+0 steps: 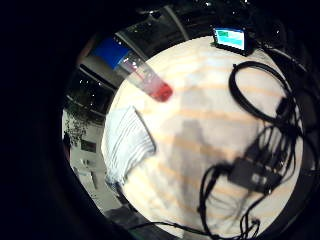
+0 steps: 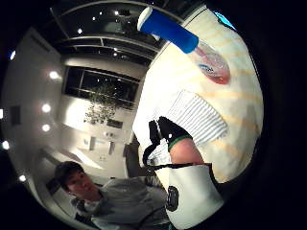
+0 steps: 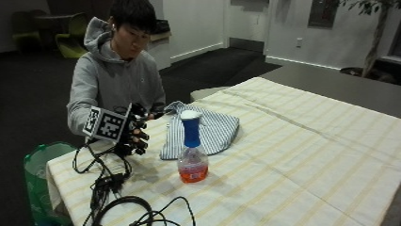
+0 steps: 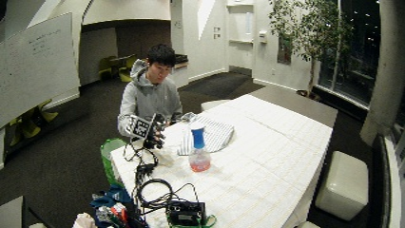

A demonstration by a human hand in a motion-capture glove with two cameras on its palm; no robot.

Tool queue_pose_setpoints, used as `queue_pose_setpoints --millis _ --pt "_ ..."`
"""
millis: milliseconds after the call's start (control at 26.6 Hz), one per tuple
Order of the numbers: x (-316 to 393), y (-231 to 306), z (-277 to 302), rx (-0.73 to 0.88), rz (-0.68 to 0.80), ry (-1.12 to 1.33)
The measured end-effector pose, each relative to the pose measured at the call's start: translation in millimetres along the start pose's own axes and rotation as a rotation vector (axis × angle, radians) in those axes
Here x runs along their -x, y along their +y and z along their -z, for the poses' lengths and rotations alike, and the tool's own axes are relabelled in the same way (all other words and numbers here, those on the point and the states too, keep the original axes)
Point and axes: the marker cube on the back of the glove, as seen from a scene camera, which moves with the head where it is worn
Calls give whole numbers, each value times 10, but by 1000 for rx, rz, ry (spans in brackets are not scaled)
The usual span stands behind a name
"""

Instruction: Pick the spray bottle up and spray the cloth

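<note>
Bottle (image 3: 192, 150) stood upright on tabletop (image 3: 300, 155) beside cloth (image 3: 216, 132); gloved hand (image 3: 132, 134) hovered near the edge, fingers loosely curled, holding nothing.

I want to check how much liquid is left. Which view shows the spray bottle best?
The outside view: the spray bottle stands upright and whole, red liquid low in its clear base. The wide outside view shows it smaller; the little finger side palm view shows mainly its base; the thumb side palm view shows it foreshortened.

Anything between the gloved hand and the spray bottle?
Nothing visible. The right hand hovers above the table edge, apart from the spray bottle; only bare tablecloth lies between. The striped cloth sits behind the bottle.
</note>
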Motion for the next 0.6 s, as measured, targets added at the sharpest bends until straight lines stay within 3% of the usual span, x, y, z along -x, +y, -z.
queue_pose_setpoints --millis 602 --pt "1 -1050 -537 -13 -47 -324"
